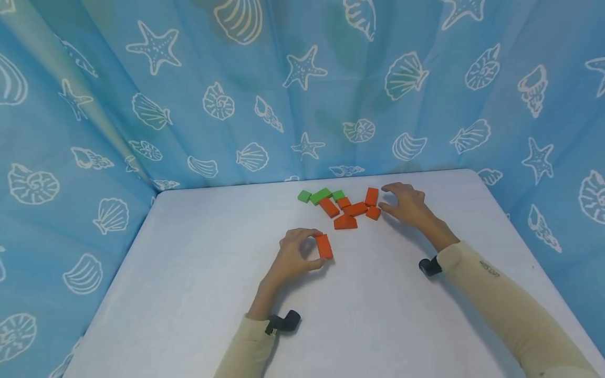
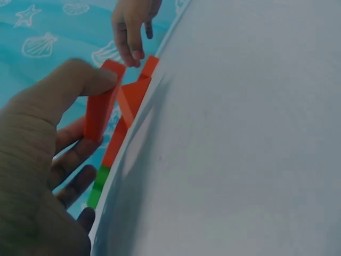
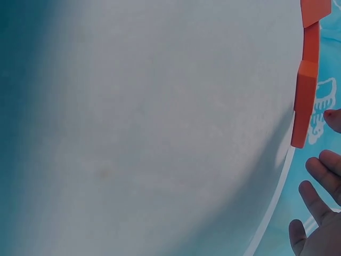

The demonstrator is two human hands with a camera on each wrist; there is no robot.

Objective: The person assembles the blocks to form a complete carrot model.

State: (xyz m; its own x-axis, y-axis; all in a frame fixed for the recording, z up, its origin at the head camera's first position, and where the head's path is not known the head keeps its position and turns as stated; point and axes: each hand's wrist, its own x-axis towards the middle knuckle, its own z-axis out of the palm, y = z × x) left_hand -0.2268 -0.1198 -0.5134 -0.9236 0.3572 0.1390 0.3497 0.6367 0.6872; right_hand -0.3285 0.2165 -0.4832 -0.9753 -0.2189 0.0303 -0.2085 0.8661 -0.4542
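My left hand (image 1: 294, 255) pinches a red rectangular block (image 1: 324, 247) between thumb and fingers, in front of the group of blocks. In the left wrist view that block (image 2: 102, 106) is held up by its ends. My right hand (image 1: 407, 203) hovers at the right side of the group, holding nothing, its thumb and fingers apart. Nearest to it are an upper red block (image 1: 372, 196) and a small red cube (image 1: 373, 212). A red triangular block (image 1: 345, 222) lies at the front of the group, with a long red block (image 1: 355, 209) behind it.
Three green blocks, one of them the longer green block (image 1: 321, 196), lie at the back left of the group. Another red block (image 1: 329, 207) touches them. The white table (image 1: 198, 273) ends at a blue shell-patterned curtain (image 1: 264, 105).
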